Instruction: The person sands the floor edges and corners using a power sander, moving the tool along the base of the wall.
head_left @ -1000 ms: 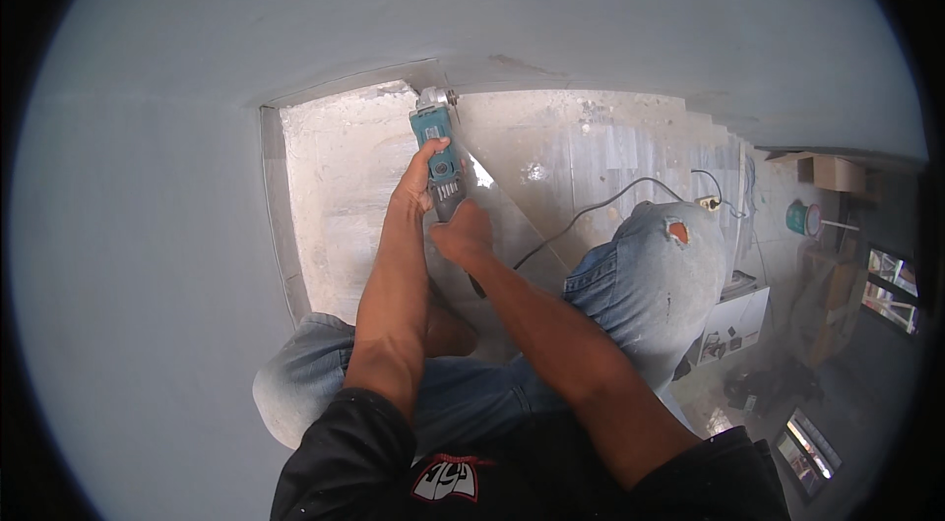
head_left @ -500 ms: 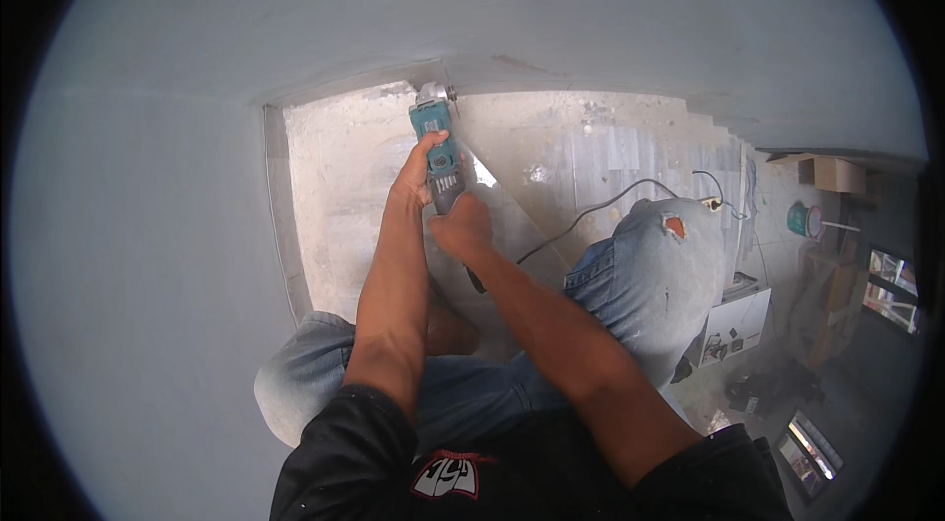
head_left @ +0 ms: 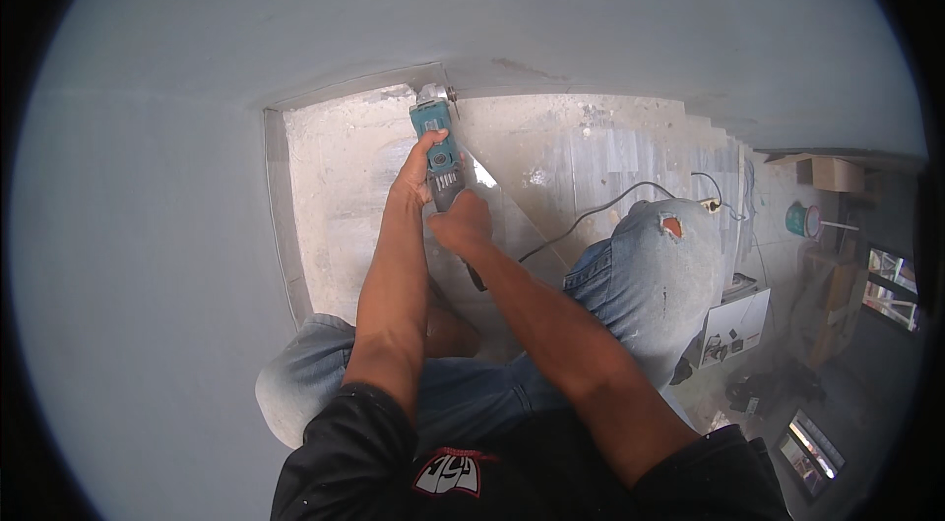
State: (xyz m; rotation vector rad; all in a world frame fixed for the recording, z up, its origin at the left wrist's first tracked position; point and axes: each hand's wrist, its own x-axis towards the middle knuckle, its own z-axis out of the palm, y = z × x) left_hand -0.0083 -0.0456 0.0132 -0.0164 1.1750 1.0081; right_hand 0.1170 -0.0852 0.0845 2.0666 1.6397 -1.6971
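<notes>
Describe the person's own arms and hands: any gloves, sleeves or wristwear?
The left hand and right hand are bare: no gloves, watches or bands show. The black sleeves are short, leaving both forearms uncovered.

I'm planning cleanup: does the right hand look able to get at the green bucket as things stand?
Probably not: the right hand grips the rear of the grinder, and the green bucket sits well off to the right, beyond the bent right knee.
</notes>
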